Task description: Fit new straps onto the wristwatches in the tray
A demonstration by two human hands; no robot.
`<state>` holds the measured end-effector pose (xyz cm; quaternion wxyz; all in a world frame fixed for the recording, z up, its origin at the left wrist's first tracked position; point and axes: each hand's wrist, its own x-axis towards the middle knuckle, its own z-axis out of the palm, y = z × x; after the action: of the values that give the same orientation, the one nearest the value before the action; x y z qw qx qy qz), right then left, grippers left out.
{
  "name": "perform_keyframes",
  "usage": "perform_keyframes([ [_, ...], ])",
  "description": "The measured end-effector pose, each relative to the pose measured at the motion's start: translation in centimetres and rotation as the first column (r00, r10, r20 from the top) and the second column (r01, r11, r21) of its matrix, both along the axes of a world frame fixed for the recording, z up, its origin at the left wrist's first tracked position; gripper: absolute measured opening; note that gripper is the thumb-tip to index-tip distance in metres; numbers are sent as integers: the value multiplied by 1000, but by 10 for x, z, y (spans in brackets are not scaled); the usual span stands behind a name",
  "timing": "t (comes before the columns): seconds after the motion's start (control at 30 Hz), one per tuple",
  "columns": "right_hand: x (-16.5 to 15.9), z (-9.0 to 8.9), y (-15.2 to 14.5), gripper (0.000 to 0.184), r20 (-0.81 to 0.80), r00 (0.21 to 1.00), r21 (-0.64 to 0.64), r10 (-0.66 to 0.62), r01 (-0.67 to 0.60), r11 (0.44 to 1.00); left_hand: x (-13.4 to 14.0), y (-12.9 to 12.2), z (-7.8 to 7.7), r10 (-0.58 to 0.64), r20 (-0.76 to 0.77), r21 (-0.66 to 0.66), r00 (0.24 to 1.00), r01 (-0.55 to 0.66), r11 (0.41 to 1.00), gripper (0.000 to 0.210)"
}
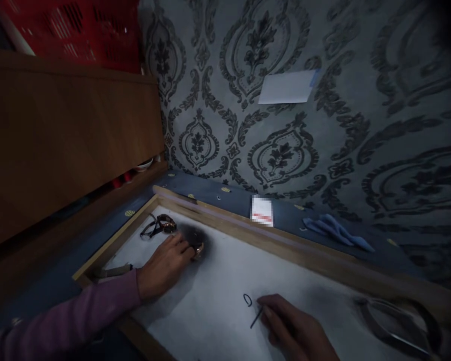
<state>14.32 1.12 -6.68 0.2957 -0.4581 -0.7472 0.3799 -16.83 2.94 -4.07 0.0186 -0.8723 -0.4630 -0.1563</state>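
Observation:
My left hand point(167, 265), in a purple sleeve, reaches into a shallow wooden-framed tray point(214, 216) with a white base. Its fingers curl over a dark item with a gold-coloured edge point(199, 250); its kind is unclear, since the fingers hide most of it. Just beyond that hand lies a pair of dark-framed glasses point(158, 225). Lower in the view, my right hand point(295, 328) pinches a thin dark rod point(256, 319) between thumb and fingers. A small dark loop point(247, 300) is close to its fingertips, on the white base.
A dark-framed oval object point(398, 326) lies at the tray's right end, and a greenish tube-like item point(115, 271) at its left. Behind the tray are a white card point(262, 210) and a crumpled blue cloth point(336, 231). A wooden cabinet point(71, 135) bearing a red basket point(82, 32) stands left.

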Motion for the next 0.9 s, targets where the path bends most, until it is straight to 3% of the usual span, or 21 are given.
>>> perform_keyframes([
  [0.13,-7,7,-2,35,-2,1000,-12,-6,6,1000,-4,2,-2,-11,33,-8,999,12,1000,17],
  [0.5,-3,5,-3,26,-225,971,-193,-84,40,980,5,0,9,-81,35,-42,996,83,996,22],
  [0.73,-1,10,0,17,-236,967,-195,-92,46,980,3,2,12,-105,48,-68,993,108,992,22],
  [0.9,4,12,7,18,-260,948,-163,-186,147,976,1,3,11,-91,109,-64,990,99,993,22],
])
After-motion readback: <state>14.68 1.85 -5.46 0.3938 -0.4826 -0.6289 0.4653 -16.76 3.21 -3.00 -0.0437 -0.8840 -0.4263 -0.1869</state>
